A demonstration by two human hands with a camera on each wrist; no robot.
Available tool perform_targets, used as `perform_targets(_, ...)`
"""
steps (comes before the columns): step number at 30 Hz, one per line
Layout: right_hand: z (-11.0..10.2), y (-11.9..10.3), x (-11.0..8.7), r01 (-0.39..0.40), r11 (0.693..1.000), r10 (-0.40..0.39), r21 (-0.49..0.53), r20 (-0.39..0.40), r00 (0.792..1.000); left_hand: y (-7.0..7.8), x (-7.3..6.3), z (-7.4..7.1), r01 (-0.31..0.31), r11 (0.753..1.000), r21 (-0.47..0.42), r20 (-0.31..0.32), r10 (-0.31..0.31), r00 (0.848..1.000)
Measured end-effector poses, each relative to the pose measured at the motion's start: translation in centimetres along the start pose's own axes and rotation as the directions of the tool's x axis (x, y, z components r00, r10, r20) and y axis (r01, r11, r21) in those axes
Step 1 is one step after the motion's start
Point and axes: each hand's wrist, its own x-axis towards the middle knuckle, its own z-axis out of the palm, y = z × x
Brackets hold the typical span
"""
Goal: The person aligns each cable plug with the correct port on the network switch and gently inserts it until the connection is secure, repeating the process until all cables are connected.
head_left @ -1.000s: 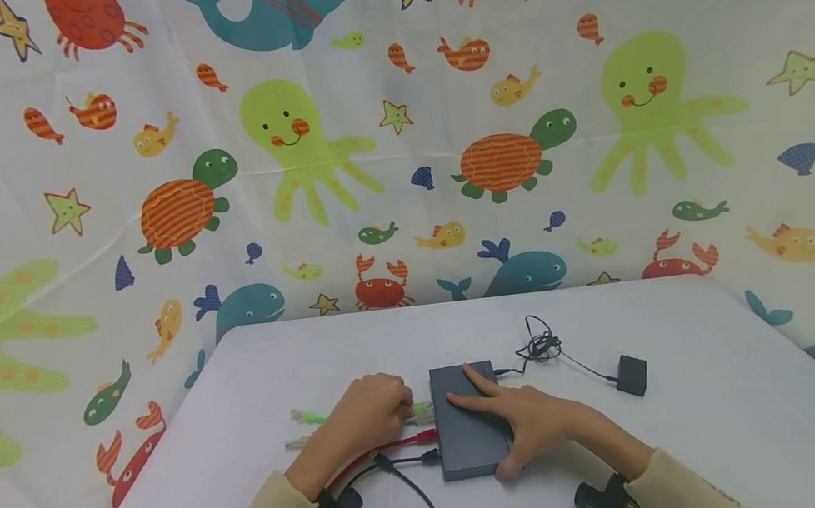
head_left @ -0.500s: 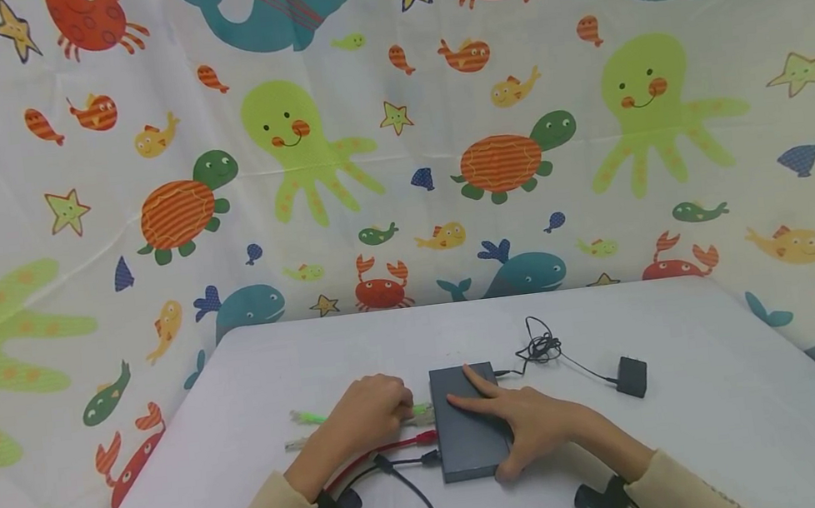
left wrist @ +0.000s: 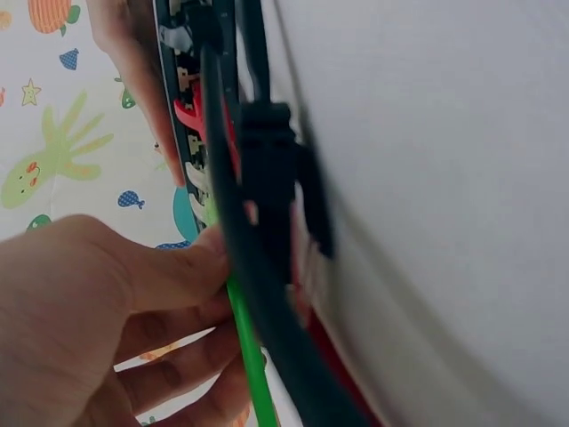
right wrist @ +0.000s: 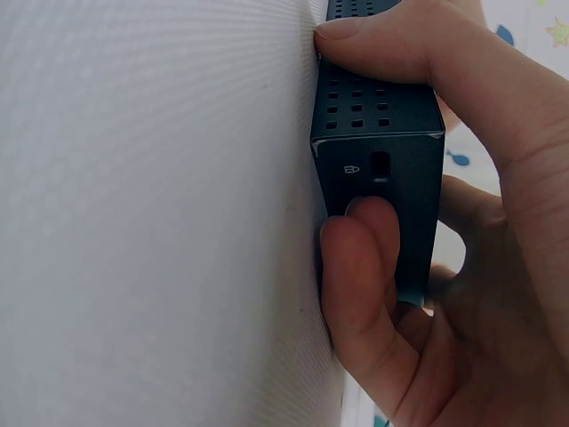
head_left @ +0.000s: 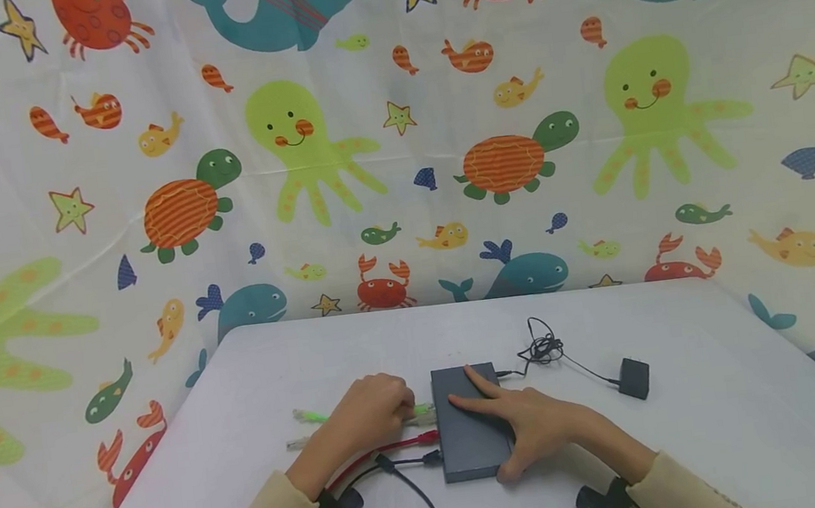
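Note:
A dark grey network switch (head_left: pixel 470 431) lies flat on the white table. My left hand (head_left: pixel 368 409) is at its left, ported side. In the left wrist view, thumb and fingers pinch a bright green Ethernet cable (left wrist: pixel 253 365) close to the ports. My right hand (head_left: pixel 535 420) grips the switch: two fingers stretch over its top, and the thumb is on its near right edge. The right wrist view shows curled fingers against the side wall (right wrist: pixel 413 205), below a small lock slot. Beside the green cable a pale grey cable (head_left: pixel 297 445) runs under the left wrist.
A red cable (head_left: pixel 395 444) and a black cable (head_left: pixel 423 495) also reach the ported side. A thin cord (head_left: pixel 541 348) leads from the switch's far right to a black power adapter (head_left: pixel 633 377). Behind the table (head_left: pixel 689 339) hangs a sea-animal curtain (head_left: pixel 397 163).

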Motion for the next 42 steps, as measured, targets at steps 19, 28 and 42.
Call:
perform_targets(19, -0.01, -0.01, 0.0, -0.002, 1.0, 0.002, 0.003, 0.001, 1.0, -0.08, 0.01, 0.16, 0.015, 1.0, 0.003, -0.007, -0.015, 1.0)
perform_targets(28, -0.02, -0.05, -0.08, -0.003, 1.0, 0.003, 0.003, 0.001, 1.0, -0.06, 0.0, 0.04, 0.013, 1.0, -0.028, -0.009, -0.014, 1.0)
perform_targets(42, -0.14, -0.21, -0.18, -0.018, 1.0, 0.018, 0.018, 0.006, 1.0, 0.15, 0.06, -0.02, 0.034, 0.999, -0.03, 0.01, -0.033, 0.999)
